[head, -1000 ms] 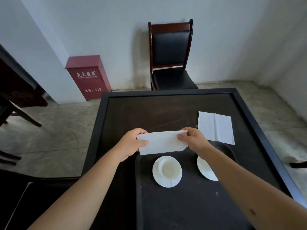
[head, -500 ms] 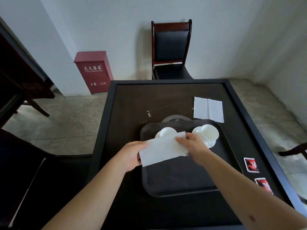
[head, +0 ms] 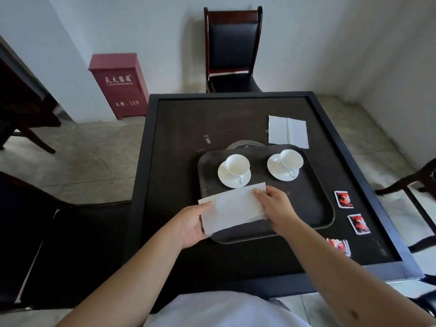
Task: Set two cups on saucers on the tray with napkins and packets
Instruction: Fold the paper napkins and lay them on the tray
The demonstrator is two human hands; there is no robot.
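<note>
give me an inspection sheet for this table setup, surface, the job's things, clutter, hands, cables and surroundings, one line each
Surface: dark square table with a raised rim; a round inset shows behind the tray.
Job's things: black tray holds two white cups, left cup and right cup, each on a saucer. A folded napkin is held over the tray's near left part. A second napkin lies on the table beyond the tray. Three red packets lie on the table right of the tray.
Clutter: a small pale object on the table.
Hands: left hand and right hand each pinch an end of the folded napkin.
Cables: nothing seen.
Surroundings: chair at the far side, red cabinet by the wall.
</note>
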